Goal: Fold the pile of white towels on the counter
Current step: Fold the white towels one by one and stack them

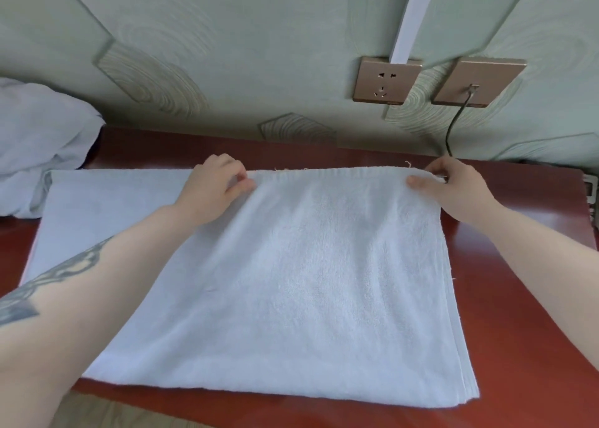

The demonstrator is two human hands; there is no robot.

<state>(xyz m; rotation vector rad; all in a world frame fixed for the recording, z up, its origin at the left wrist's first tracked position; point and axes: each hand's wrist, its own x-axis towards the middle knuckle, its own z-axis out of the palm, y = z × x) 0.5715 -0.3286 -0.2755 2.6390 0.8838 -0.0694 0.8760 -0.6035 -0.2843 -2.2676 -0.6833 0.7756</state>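
A white towel (301, 282) lies doubled over on the red-brown counter (518, 298), its folded layers stacked along the right edge. My left hand (212, 189) pinches the towel's far edge near the middle. At the far right corner, my right hand (453, 189) pinches the same edge. A single layer of the towel stretches out flat to the left, under my left forearm. A heap of unfolded white towels (39, 142) sits at the far left against the wall.
The green patterned wall rises right behind the counter. It carries a power socket (385, 81) and a second plate (476, 81) with a black cable (453, 126) hanging to the counter. The counter's front edge (227, 408) runs just below the towel.
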